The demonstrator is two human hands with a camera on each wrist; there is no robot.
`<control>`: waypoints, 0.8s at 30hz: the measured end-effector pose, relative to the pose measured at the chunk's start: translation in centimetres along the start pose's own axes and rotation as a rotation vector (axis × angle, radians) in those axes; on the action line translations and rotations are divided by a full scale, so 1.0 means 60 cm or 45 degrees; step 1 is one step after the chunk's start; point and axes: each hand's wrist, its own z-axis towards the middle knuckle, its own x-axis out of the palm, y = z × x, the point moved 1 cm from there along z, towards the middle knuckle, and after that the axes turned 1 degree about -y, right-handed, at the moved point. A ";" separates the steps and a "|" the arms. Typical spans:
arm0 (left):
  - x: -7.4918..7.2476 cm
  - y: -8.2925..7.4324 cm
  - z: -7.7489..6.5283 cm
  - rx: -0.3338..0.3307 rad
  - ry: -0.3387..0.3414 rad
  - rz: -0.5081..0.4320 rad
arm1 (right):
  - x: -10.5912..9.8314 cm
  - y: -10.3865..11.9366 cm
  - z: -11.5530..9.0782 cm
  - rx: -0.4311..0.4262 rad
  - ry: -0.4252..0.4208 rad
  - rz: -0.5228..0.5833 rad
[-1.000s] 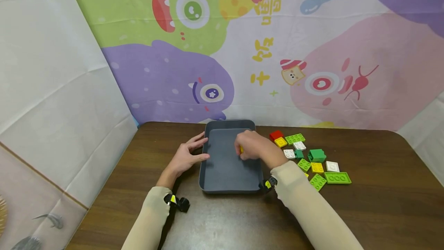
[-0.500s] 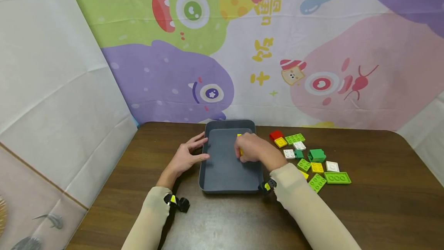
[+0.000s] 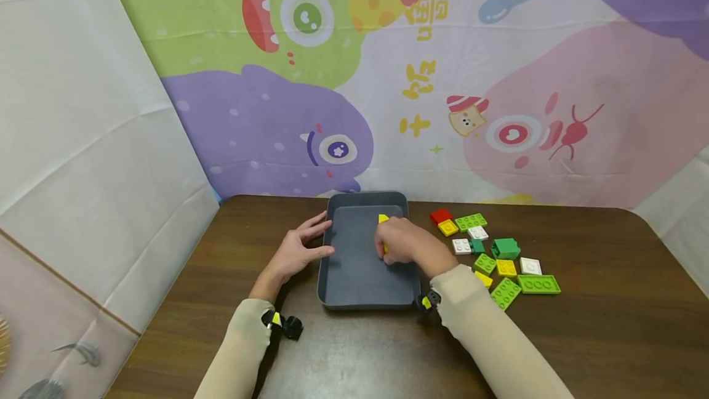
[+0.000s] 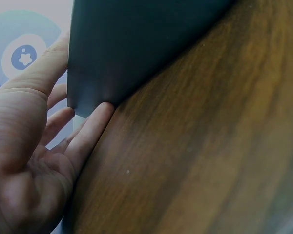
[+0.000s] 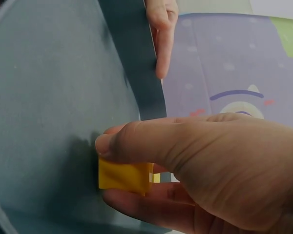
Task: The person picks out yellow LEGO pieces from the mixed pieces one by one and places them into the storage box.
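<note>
A dark grey rectangular tray (image 3: 354, 282) lies on the table. My left hand (image 3: 295, 252) is at its left side, fingers fairly straight and touching the wall, as the left wrist view shows. Over the tray floor, my right hand (image 3: 403, 240) pinches a yellow toy building block (image 5: 124, 175) between thumb and fingers. The block appears down at the tray floor, partly hidden by the fingers. In the head view, a yellow patch (image 3: 383, 218) shows beyond the knuckles; I cannot tell whether it belongs to the held block.
Right of the tray lie several loose blocks: a red one (image 3: 441, 216), a dark green one (image 3: 506, 248), a white one (image 3: 530, 266), a long light green one (image 3: 539, 284) and yellow ones (image 3: 506, 268). A printed cloth (image 3: 421, 159) hangs behind the table (image 3: 604, 276).
My right hand has shifted slightly toward me inside the tray, and a yellow patch has come into sight beyond it. My left hand has stayed in place.
</note>
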 end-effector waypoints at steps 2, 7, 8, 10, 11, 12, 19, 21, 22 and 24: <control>0.000 0.000 0.000 0.000 0.000 0.000 | 0.001 0.002 0.000 -0.005 0.002 0.003; 0.000 0.000 0.000 0.002 0.004 0.000 | 0.002 0.005 0.000 -0.007 0.012 0.005; 0.000 0.000 0.000 0.001 0.005 0.000 | 0.003 0.005 0.000 -0.005 0.017 0.002; 0.000 0.000 0.000 0.001 0.005 -0.002 | 0.004 0.006 0.000 0.000 0.022 0.007; 0.000 0.000 0.000 0.001 0.006 -0.002 | 0.005 0.005 0.000 0.000 0.027 0.008; 0.000 0.000 0.000 0.000 0.007 -0.002 | 0.006 0.005 0.000 0.002 0.029 0.006; 0.000 0.000 0.000 -0.002 0.009 0.001 | 0.010 0.004 0.002 -0.001 0.034 0.009; 0.000 0.002 0.000 0.001 0.005 -0.001 | 0.011 0.004 0.002 -0.002 0.040 0.013; 0.000 0.004 0.000 -0.001 0.002 -0.006 | 0.011 0.004 0.002 -0.004 0.041 0.008; 0.000 0.009 0.002 -0.006 -0.005 -0.018 | 0.011 0.004 0.001 -0.014 0.035 0.000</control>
